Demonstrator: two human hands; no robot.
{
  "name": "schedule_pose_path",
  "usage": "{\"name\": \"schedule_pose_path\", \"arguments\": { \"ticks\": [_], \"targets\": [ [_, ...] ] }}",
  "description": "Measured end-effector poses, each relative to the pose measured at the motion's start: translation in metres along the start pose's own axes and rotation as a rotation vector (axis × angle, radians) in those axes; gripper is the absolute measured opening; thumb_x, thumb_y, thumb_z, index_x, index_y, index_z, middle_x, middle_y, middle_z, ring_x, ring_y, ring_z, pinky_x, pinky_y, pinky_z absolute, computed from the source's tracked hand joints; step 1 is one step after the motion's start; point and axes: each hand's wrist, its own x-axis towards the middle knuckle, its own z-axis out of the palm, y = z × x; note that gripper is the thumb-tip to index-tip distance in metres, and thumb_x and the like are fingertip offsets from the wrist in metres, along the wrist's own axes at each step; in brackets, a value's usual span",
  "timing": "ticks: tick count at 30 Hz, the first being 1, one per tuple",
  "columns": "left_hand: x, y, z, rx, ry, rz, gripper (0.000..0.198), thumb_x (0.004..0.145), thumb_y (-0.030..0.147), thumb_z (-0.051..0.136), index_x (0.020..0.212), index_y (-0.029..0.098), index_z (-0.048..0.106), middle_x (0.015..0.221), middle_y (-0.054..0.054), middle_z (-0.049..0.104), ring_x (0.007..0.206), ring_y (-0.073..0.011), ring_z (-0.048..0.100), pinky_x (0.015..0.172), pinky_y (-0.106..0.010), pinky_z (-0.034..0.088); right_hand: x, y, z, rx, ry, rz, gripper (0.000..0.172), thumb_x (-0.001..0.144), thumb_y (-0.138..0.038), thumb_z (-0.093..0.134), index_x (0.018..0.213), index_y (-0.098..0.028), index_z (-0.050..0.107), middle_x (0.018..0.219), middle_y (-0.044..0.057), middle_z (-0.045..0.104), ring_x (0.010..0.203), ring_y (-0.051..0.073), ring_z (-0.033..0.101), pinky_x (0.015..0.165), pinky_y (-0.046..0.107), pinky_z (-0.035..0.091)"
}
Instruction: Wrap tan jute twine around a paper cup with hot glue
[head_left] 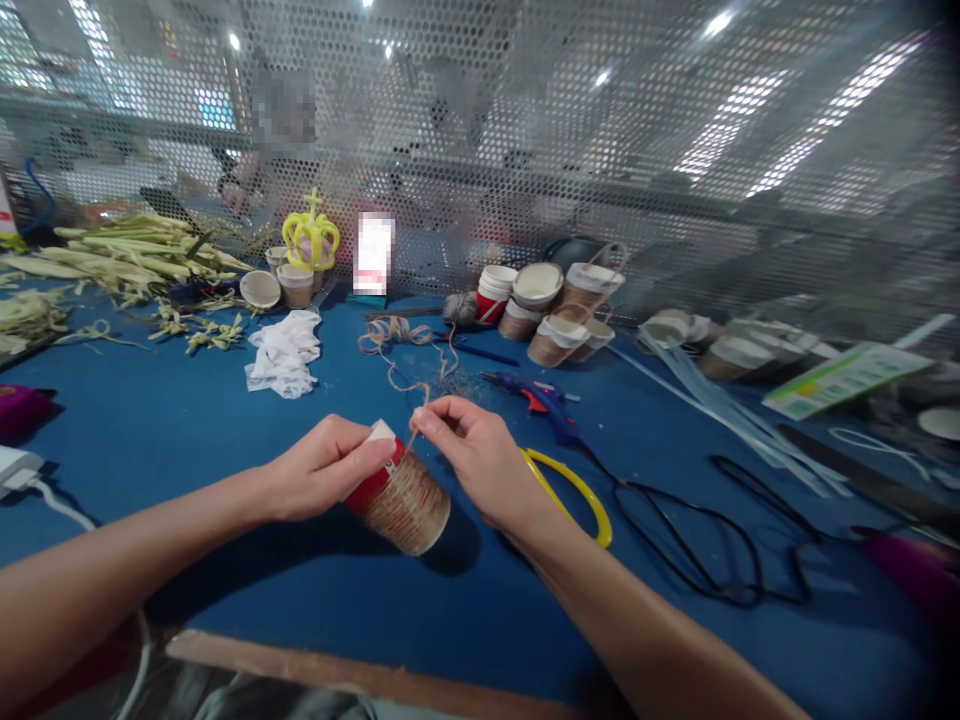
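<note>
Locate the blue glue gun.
Head view, centre-right on the blue table: the glue gun lies right of the right hand, in front of the paper cups.

head view, our only one | we look forward and down from the table's (225, 440) near edge to the mesh screen (675, 150) | left hand (322, 470) and right hand (480, 460) close below

text: none legible | green card (847, 378): print too blurred to read

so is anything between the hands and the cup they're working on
Nothing visible. The left hand grips the cup and the right hand pinches the twine right at it.
</note>
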Motion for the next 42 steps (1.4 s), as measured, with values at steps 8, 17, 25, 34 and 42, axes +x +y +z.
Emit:
{"name": "schedule_pose_path", "arguments": {
  "ticks": [8, 17, 25, 34, 42],
  "targets": [
    [0.000, 0.000, -0.002, 0.107, -0.019, 0.160, 0.039, 0.088, 0.026, 0.032, 0.053, 0.014, 0.038, 0.050, 0.005, 0.032, 0.046, -0.0054, 0.026, 0.042, -0.017, 0.024, 0.000, 0.003, 0.004, 0.019, -0.032, -0.029, 0.019, 0.079, -0.031, 0.052, 0.070, -0.016, 0.057, 0.066, -0.001, 0.057, 0.063, 0.011, 0.051, 0.062, 0.024, 0.040],
    [-0.001, -0.002, -0.002, 0.171, -0.020, 0.272, 0.036, 0.089, 0.019, 0.032, 0.052, 0.015, 0.034, 0.051, 0.005, 0.032, 0.048, -0.0060, 0.028, 0.046, -0.018, 0.025, 0.000, 0.005, 0.007, 0.076, -0.091, 0.020, 0.016, 0.078, -0.028, 0.053, 0.068, -0.016, 0.055, 0.064, -0.002, 0.055, 0.061, 0.010, 0.048, 0.060, 0.024, 0.038],
    [0.000, -0.001, -0.002, 0.216, -0.008, 0.299, 0.037, 0.088, 0.020, 0.032, 0.051, 0.015, 0.033, 0.050, 0.004, 0.034, 0.047, -0.0066, 0.029, 0.046, -0.019, 0.026, 0.000, 0.006, 0.009, 0.111, -0.137, 0.037, 0.018, 0.076, -0.031, 0.053, 0.068, -0.016, 0.053, 0.062, -0.003, 0.050, 0.057, 0.010, 0.043, 0.056, 0.024, 0.035],
    [-0.002, -0.002, -0.002, 0.157, -0.008, 0.243, 0.038, 0.088, 0.023, 0.032, 0.051, 0.015, 0.036, 0.050, 0.004, 0.035, 0.046, -0.0063, 0.029, 0.045, -0.019, 0.026, 0.000, 0.005, 0.010, 0.167, -0.182, 0.103, 0.018, 0.075, -0.032, 0.054, 0.067, -0.016, 0.053, 0.063, -0.003, 0.049, 0.057, 0.010, 0.042, 0.055, 0.024, 0.035],
    [0.004, -0.004, -0.002, -0.128, 0.191, -0.131, 0.041, 0.082, 0.043, 0.039, 0.056, 0.012, 0.049, 0.048, 0.004, 0.039, 0.043, -0.0058, 0.032, 0.040, -0.017, 0.025, 0.008, 0.011, 0.002, 0.118, -0.173, 0.182, 0.032, 0.083, -0.041, 0.044, 0.073, -0.014, 0.059, 0.072, 0.004, 0.059, 0.065, 0.014, 0.053, 0.060, 0.027, 0.041]
  ]
}}
